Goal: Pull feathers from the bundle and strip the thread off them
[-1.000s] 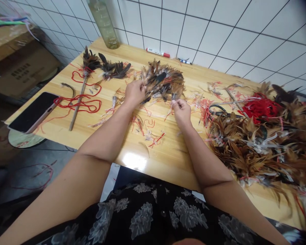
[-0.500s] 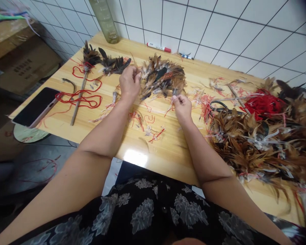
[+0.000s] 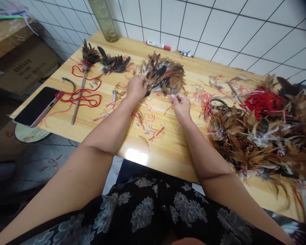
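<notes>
A loose pile of brown and black feathers (image 3: 165, 73) lies in the middle of the wooden table, with red threads among it. At its lower left edge is my left hand (image 3: 137, 87), fingers curled together against the feathers; what they grip is hidden. My right hand (image 3: 181, 104) pinches a small greyish feather (image 3: 172, 92) between thumb and forefinger at the pile's lower right. Further left, a wooden stick (image 3: 79, 98) carries a tuft of dark feathers (image 3: 89, 54) at its top, with red cord (image 3: 88, 98) looped across it. Beside that tuft rests a row of black feathers (image 3: 114, 64).
Bundled brown feathers (image 3: 247, 143) and a red string heap (image 3: 264, 102) cover the right side, with dark-handled scissors (image 3: 220, 103) beside them. A phone (image 3: 37, 106) lies at the left edge. A bottle (image 3: 105, 23) and a red-capped marker (image 3: 158, 45) are along the tiled wall.
My left hand has moved right and slightly down, from beside the black feathers to the pile's lower left edge. My right hand has stayed almost still, its pinch unchanged.
</notes>
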`<action>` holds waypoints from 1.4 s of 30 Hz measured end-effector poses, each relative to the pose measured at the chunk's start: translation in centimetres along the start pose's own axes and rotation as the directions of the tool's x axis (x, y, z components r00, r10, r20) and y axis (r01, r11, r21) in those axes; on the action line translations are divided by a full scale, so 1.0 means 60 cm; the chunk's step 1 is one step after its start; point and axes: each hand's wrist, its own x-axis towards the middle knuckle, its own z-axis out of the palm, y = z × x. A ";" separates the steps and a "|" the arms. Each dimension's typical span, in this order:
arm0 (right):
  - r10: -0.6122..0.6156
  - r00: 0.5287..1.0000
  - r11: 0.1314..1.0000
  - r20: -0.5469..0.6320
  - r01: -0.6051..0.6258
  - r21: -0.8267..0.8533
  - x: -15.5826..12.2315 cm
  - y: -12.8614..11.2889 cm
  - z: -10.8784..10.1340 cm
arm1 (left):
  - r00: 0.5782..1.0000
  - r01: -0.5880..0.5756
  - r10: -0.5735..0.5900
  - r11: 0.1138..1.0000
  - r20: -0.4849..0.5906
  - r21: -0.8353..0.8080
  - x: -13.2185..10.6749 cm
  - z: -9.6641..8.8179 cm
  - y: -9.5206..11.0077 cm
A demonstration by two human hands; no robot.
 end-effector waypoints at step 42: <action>0.001 1.000 1.000 0.018 -0.001 0.000 0.004 -0.012 0.005 | 0.934 0.240 0.067 0.607 0.350 -0.757 -0.084 0.031 0.089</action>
